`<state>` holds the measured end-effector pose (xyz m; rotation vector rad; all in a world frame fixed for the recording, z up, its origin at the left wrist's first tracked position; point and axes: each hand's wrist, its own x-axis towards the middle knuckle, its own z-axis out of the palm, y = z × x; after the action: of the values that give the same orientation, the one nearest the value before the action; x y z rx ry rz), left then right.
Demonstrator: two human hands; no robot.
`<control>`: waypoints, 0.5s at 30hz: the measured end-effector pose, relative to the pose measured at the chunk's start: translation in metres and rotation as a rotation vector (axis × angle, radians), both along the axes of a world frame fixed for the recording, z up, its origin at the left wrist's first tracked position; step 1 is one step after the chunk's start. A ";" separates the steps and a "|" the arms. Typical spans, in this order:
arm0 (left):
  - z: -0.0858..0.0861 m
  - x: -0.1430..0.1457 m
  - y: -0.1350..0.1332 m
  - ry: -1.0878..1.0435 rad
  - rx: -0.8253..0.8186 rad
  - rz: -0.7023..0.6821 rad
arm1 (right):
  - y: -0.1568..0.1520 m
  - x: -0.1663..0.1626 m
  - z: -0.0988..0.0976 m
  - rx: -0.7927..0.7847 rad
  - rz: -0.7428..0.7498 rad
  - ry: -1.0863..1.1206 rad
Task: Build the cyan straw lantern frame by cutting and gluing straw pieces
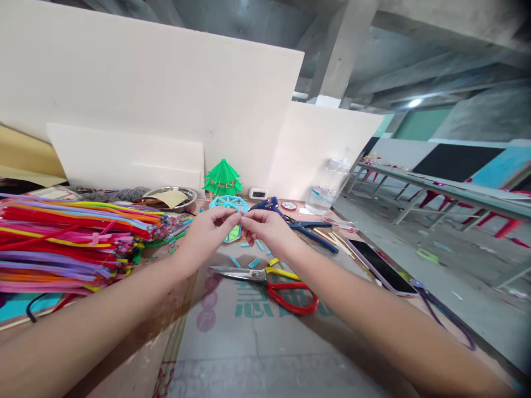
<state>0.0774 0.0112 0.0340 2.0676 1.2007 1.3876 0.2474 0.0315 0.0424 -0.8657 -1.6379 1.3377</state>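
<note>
My left hand (214, 228) and my right hand (269, 224) meet fingertip to fingertip above the table, both closed in a pinch. Whatever sits between the fingers is too small to make out. Just behind them is a light blue wheel-like frame (216, 203) with spokes, partly covered by my hands. Several short light blue pieces (254, 262) lie below. Scissors (265, 276) with red and yellow handles rest open nearer to me. A green tiered pipe-cleaner roof (224, 176) stands farther back.
Bundles of coloured pipe cleaners (74, 243) fill the left side, near a metal bowl (188, 200). To the right are a glue gun (269, 204), blue-handled pliers (315, 235), a phone (384, 268) and a plastic bottle (326, 190). White boards (145, 99) stand behind.
</note>
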 end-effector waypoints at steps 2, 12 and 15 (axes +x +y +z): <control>-0.001 0.007 -0.003 -0.093 -0.099 -0.006 | -0.003 0.001 -0.002 0.040 0.004 -0.061; -0.042 0.020 0.001 -0.165 -0.338 -0.138 | -0.004 0.066 -0.017 0.428 -0.173 -0.804; -0.054 0.023 0.001 -0.209 -0.424 -0.160 | 0.004 0.085 -0.020 0.463 -0.201 -1.064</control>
<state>0.1005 0.0125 -0.0199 1.6433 1.1018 1.1276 0.3327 0.0356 0.0221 -1.5138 -2.4046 0.2543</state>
